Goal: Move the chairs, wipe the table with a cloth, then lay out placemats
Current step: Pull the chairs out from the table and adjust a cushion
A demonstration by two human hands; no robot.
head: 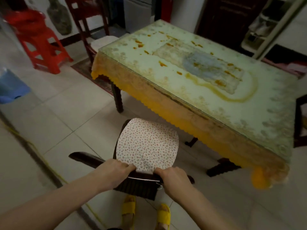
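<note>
Faces stained glass-topped table (207,100) with yellow-fringed cloth. Grips dark wooden chair (137,188), floral cushion (147,143), just off table's near edge, by top rail: left hand (114,173) and right hand (172,178), fingers curled round it.

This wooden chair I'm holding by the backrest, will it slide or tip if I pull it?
The chair looks like solid dark wood, so probably stiff and fairly heavy. The smooth tiled floor should let it slide. With the left hand and right hand gripping high on the backrest, it may tilt back, and the cushion could shift.
</note>
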